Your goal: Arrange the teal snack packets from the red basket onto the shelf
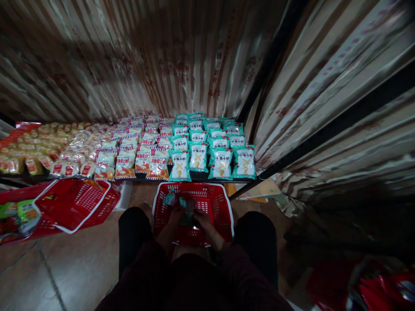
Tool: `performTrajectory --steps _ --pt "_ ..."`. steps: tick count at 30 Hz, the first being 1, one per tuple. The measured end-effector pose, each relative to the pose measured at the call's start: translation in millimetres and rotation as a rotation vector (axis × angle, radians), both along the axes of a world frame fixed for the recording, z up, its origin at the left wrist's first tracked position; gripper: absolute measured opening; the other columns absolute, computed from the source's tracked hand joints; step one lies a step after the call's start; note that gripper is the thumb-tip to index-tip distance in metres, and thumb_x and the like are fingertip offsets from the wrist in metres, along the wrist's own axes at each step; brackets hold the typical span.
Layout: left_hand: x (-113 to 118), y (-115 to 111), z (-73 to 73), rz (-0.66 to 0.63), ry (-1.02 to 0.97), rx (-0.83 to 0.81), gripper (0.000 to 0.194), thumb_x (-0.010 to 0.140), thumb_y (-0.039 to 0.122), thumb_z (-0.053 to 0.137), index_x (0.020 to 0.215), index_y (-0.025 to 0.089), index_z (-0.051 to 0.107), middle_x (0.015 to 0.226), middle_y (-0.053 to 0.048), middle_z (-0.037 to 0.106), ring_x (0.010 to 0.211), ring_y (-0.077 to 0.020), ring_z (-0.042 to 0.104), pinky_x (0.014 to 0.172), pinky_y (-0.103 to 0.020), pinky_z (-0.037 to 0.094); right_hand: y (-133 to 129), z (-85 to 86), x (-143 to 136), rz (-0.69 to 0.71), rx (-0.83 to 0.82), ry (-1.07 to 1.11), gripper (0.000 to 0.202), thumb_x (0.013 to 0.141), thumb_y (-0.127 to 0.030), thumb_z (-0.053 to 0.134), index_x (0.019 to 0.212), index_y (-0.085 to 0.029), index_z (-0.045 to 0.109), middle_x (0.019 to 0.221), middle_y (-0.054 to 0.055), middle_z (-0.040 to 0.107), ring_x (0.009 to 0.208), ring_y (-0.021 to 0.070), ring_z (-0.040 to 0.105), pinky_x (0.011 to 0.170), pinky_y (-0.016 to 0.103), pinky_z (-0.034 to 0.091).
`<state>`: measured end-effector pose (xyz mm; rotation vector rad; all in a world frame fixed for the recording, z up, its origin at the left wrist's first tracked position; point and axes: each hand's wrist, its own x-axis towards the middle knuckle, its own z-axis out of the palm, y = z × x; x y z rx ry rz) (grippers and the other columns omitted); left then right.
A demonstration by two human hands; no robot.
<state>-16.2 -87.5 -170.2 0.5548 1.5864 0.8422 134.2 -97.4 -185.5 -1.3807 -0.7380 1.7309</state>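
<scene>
A red shopping basket [227, 216] with a white rim stands between my knees, and both hands are down inside it. My left hand [175, 216] and my right hand [202, 218] face each other with fingers closed on the sides of a dim teal snack bag [187, 212]. Another teal bag [169, 198] lies at the basket's back left, beside my left hand. Just beyond the basket, upright teal snack bags [199, 156] stand in rows on a shelf. The shade in the basket blurs the fingertips.
Orange-and-white snack bags [158, 164] and small wrapped cakes [65, 168] fill the shelf to the left. Another red basket [81, 203] with green packets sits at left. A dark metal post [272, 166] and striped curtain [317, 112] bound the right. Red bags [379, 289] lie lower right.
</scene>
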Motion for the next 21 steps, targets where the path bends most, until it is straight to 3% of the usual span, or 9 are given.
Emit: performTrajectory --steps 4,8,10,15,17,21 --pt "8.0 -5.2 4.4 0.017 -0.023 -0.013 0.021 0.057 0.027 0.077 0.066 0.015 0.062 0.062 -0.001 0.063 0.066 -0.0173 0.061 0.068 -0.029 0.048 -4.0 6.1 11.2 -0.051 -0.002 -0.031 0.041 0.044 -0.040 0.079 0.077 -0.019 0.067 0.078 0.004 0.069 0.080 0.0241 0.062 0.078 0.037 0.045" --pt "9.3 -8.4 12.9 0.017 -0.082 -0.001 0.036 0.057 0.025 0.077 0.090 0.015 0.066 0.078 -0.003 0.068 0.074 -0.0189 0.063 0.073 -0.032 0.048 -6.5 14.9 17.5 -0.088 -0.027 -0.036 0.033 0.048 -0.040 0.080 0.071 -0.020 0.066 0.074 0.002 0.067 0.078 0.0221 0.062 0.075 0.034 0.047" --pt "6.4 -9.1 19.7 -0.009 -0.160 0.001 0.044 0.056 0.026 0.079 0.098 0.016 0.066 0.085 -0.005 0.070 0.081 -0.0215 0.064 0.077 -0.034 0.048 -7.0 21.4 19.4 -0.113 -0.045 -0.024 0.035 0.054 -0.044 0.078 0.079 -0.022 0.065 0.080 0.002 0.069 0.081 0.0219 0.064 0.075 0.033 0.048" --pt "-3.1 -6.9 39.6 -0.198 -0.299 0.089 0.049 0.055 0.031 0.081 0.100 0.018 0.070 0.107 -0.009 0.069 0.100 -0.0273 0.062 0.089 -0.038 0.045 -2.1 39.8 22.9 -0.309 -0.099 0.024 0.058 0.059 -0.046 0.079 0.110 -0.027 0.059 0.095 0.003 0.070 0.092 0.0222 0.065 0.076 0.032 0.051" --pt "-6.2 -4.0 45.7 -0.305 -0.329 0.101 0.051 0.056 0.032 0.080 0.104 0.018 0.070 0.108 -0.010 0.069 0.100 -0.0275 0.062 0.090 -0.040 0.044 2.5 45.6 26.2 -0.308 -0.098 0.029 0.053 0.060 -0.046 0.077 0.107 -0.027 0.061 0.091 0.001 0.071 0.090 0.0207 0.065 0.074 0.029 0.050" --pt "-12.5 5.1 54.4 -0.515 -0.333 0.100 0.054 0.057 0.033 0.079 0.108 0.018 0.069 0.106 -0.010 0.071 0.100 -0.0276 0.062 0.093 -0.040 0.042 8.7 54.4 39.1 -0.145 -0.102 0.060 0.034 0.060 -0.044 0.077 0.083 -0.021 0.068 0.077 0.000 0.071 0.072 0.0164 0.063 0.060 0.025 0.047"
